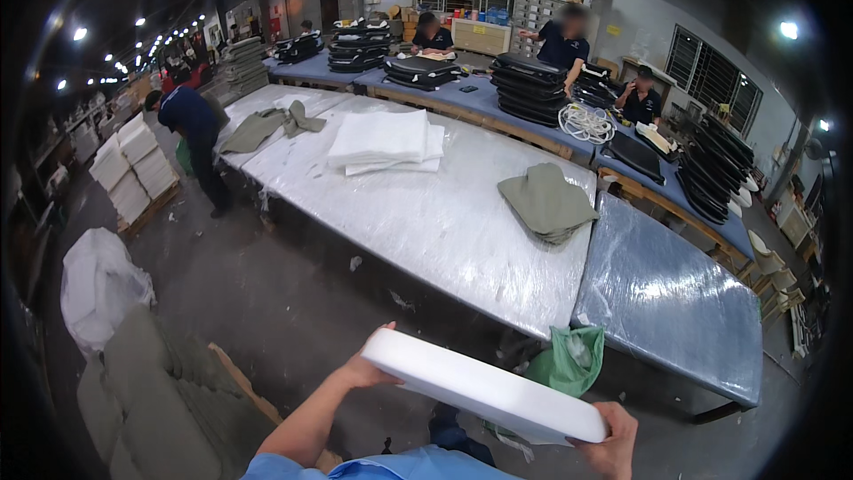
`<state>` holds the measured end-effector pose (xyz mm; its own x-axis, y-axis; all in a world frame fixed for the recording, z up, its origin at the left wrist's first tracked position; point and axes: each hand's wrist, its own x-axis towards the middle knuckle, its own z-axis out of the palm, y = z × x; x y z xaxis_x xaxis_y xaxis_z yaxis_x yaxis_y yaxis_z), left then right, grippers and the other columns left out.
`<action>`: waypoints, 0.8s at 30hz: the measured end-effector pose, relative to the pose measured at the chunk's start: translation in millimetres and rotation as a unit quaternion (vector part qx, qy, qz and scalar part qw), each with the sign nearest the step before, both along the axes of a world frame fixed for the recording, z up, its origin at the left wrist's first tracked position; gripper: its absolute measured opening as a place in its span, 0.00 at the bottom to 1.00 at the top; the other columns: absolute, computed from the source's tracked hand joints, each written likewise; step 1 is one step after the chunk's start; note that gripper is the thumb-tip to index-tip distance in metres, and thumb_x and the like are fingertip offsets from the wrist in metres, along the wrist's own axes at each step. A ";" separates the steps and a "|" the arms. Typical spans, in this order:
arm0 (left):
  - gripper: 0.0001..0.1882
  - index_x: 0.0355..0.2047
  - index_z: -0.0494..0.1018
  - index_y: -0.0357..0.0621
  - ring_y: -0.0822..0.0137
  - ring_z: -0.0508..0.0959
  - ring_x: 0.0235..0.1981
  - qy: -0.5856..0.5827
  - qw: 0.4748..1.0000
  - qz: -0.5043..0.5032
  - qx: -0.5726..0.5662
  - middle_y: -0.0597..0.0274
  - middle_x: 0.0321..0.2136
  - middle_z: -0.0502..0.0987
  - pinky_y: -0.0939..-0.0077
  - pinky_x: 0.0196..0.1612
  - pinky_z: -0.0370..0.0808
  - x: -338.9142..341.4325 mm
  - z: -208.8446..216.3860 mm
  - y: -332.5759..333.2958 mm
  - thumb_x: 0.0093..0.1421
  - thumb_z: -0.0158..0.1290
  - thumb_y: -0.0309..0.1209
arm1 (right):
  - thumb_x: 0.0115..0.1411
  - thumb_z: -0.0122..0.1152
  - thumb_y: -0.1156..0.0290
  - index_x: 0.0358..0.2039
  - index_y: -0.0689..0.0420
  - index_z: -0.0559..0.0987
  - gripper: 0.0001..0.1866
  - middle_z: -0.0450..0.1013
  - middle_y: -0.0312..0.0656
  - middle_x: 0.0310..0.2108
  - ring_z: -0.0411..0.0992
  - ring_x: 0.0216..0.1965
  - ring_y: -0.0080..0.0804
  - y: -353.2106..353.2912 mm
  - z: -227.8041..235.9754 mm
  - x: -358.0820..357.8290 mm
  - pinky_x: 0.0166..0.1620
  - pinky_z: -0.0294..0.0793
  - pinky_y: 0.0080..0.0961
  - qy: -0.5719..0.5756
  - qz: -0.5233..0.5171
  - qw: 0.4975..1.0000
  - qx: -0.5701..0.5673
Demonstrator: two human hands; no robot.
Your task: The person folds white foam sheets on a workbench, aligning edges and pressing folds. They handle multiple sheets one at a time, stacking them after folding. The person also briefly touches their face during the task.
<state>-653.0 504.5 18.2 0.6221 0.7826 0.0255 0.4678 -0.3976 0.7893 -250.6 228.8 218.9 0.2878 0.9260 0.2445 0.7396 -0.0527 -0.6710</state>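
Between my two hands I hold a thick white foam slab (484, 387), tilted, well above the floor and short of the table. My left hand (367, 364) grips its left end, with part of the fingers behind the foam. At its right end my right hand (613, 436) is closed around the corner. Beyond it stands a long plastic-wrapped table (426, 231). On that table lie a stack of white foam sheets (382, 140) and a pile of grey-green fabric covers (546, 203). More grey-green fabric (271, 127) lies near the table's far left end.
A green bag (569, 362) stands under the table's near edge, beside a blue wrapped table (671, 293). Grey-green cushions (155, 391) and a white plastic bag (102, 289) are at my left. Co-workers stand behind blue tables with black cushion stacks (530, 93); another person (191, 129) bends by foam stacks (133, 164).
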 end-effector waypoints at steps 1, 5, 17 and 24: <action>0.56 0.70 0.59 0.42 0.53 0.60 0.71 0.015 0.999 -0.034 0.031 0.49 0.69 0.61 0.63 0.73 0.57 -1.6 13.7 21.9 0.43 0.77 0.34 | 0.47 0.70 0.73 0.42 0.61 0.82 0.19 0.79 0.48 0.36 0.79 0.40 0.43 20.3 3.8 5.2 0.43 0.78 0.39 0.018 -0.005 1.000 -0.004; 0.31 0.54 0.77 0.38 0.63 0.80 0.52 -0.089 0.961 0.014 -0.260 0.56 0.49 0.83 0.67 0.59 0.75 29.9 25.9 74.8 0.50 0.74 0.29 | 0.33 0.81 0.72 0.42 0.64 0.82 0.30 0.81 0.45 0.40 0.80 0.40 0.33 99.6 -3.8 50.2 0.45 0.78 0.29 0.086 -0.034 0.996 0.002; 0.28 0.61 0.67 0.39 0.64 0.79 0.51 -0.255 0.882 0.247 -0.311 0.57 0.50 0.79 0.65 0.55 0.77 116.8 -31.1 213.6 0.61 0.61 0.21 | 0.34 0.82 0.74 0.53 0.60 0.78 0.40 0.76 0.44 0.48 0.77 0.49 0.36 404.1 -75.7 153.1 0.53 0.77 0.31 0.191 -0.042 0.978 -0.069; 0.33 0.67 0.61 0.37 0.57 0.78 0.53 -0.161 0.947 0.192 -0.202 0.45 0.53 0.77 0.62 0.57 0.74 134.3 -33.0 415.9 0.65 0.59 0.34 | 0.47 0.79 0.73 0.56 0.61 0.77 0.34 0.74 0.42 0.51 0.74 0.47 0.30 607.7 -122.8 190.3 0.50 0.75 0.28 0.217 -0.145 0.965 0.000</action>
